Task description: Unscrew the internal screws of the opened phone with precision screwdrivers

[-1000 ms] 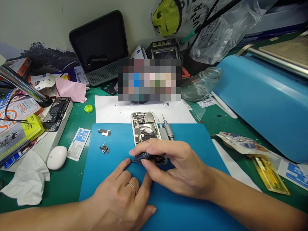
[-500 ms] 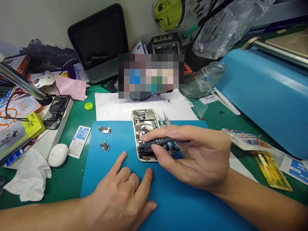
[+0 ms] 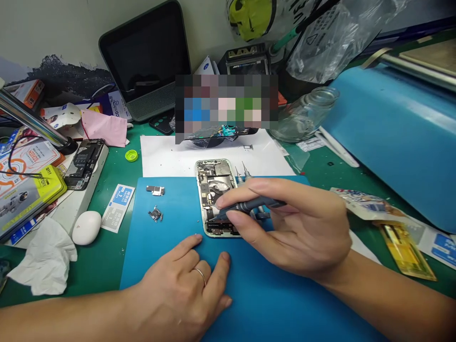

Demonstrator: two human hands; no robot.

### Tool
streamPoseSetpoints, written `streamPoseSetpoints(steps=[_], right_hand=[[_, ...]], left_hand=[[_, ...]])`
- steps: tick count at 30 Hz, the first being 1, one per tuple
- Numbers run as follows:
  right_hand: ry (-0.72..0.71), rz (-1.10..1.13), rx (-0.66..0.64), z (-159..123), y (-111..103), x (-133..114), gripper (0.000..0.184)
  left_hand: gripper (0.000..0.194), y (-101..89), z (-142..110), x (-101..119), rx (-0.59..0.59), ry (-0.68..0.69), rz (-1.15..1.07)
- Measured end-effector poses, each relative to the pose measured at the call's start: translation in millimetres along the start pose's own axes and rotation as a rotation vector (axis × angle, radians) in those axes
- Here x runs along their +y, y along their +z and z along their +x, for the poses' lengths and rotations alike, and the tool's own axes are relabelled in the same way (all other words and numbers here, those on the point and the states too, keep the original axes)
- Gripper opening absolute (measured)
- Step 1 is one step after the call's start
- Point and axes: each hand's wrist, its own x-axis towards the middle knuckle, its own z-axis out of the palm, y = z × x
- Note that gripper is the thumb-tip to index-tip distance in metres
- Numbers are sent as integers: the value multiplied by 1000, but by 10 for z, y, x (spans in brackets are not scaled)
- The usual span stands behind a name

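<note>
An opened phone [image 3: 210,190] lies on the blue mat [image 3: 171,256], its inner parts bare. My right hand [image 3: 295,223] pinches a dark grey pen-like tool [image 3: 249,205] with a tapered tip. That tip rests over the phone's lower left part; whether it touches is hard to tell. My left hand [image 3: 192,280] lies on the mat below the phone, fingers apart and holding nothing. One fingertip is close to the phone's lower left corner, below a tiny screw [image 3: 198,221]. Two silver screwdrivers [image 3: 245,170] lie beside the phone, partly hidden by my right hand.
Small metal parts [image 3: 156,213] sit on the mat's left side. White paper [image 3: 164,156] is behind it, under a blurred-out object. A glass jar [image 3: 306,114], a white earbud case [image 3: 86,228], a green cap [image 3: 131,155] and a yellow packet [image 3: 404,249] surround the mat.
My left hand has shifted right, its fingertip nearer the phone and covering where another tiny screw was. My right hand and the tool have moved slightly right.
</note>
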Motion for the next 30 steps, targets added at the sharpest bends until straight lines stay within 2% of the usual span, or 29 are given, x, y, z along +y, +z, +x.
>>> streamPoseSetpoints(steps=[8, 30], right_hand=[[-17, 28, -50, -3, -13, -2, 69], [-56, -6, -87, -3, -5, -2, 57]], left_hand=[[39, -15, -10, 3, -9, -43, -23], [41, -9, 5, -12, 18, -49, -22]])
